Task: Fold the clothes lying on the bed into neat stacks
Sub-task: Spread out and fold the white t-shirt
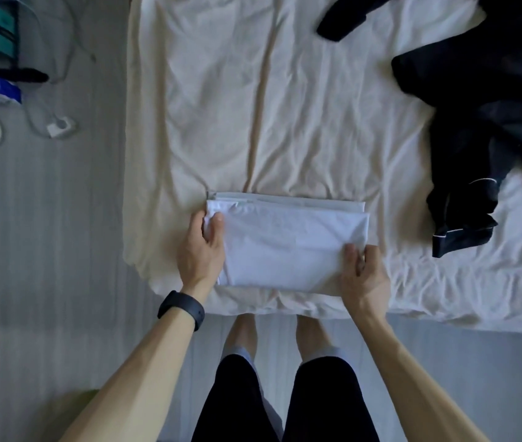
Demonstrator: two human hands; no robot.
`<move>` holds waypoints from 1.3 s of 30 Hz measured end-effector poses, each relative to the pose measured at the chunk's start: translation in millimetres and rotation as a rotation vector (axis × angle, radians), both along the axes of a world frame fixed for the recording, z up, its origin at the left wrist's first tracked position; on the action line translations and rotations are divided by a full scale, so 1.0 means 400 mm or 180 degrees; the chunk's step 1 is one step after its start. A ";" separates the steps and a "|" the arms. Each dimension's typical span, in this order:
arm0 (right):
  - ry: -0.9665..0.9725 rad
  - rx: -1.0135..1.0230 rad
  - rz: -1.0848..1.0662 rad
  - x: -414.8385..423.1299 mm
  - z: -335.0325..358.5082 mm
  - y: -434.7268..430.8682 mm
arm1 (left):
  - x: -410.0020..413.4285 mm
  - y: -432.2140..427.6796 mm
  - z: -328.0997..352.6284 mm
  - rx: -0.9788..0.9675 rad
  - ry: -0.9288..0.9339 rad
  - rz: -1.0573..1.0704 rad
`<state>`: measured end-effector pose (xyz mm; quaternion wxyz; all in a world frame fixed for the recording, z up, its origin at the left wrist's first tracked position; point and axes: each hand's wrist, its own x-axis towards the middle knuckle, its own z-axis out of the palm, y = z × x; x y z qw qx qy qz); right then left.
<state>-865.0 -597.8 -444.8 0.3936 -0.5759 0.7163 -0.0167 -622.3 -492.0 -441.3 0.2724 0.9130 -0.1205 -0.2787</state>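
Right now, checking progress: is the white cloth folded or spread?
Folded: the white cloth is a layered rectangle, ends held by left hand and right hand.

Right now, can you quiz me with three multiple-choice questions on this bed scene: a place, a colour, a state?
1. Where do the dark clothes lie? A on the right of the bed B on its left C on the floor
2. What colour is the folded cloth? A red B white C green
3. What are the left hand and right hand doing? A hanging idle B gripping the cloth's ends C pointing upward
Key: 1 A, they are heaped at right; 2 B, plainly white; 3 B, each hand grips one end.
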 end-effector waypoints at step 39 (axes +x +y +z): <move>0.0960 -0.0512 0.2390 0.083 -0.135 -0.039 | -0.041 0.005 -0.134 0.1169 -0.1263 -0.3161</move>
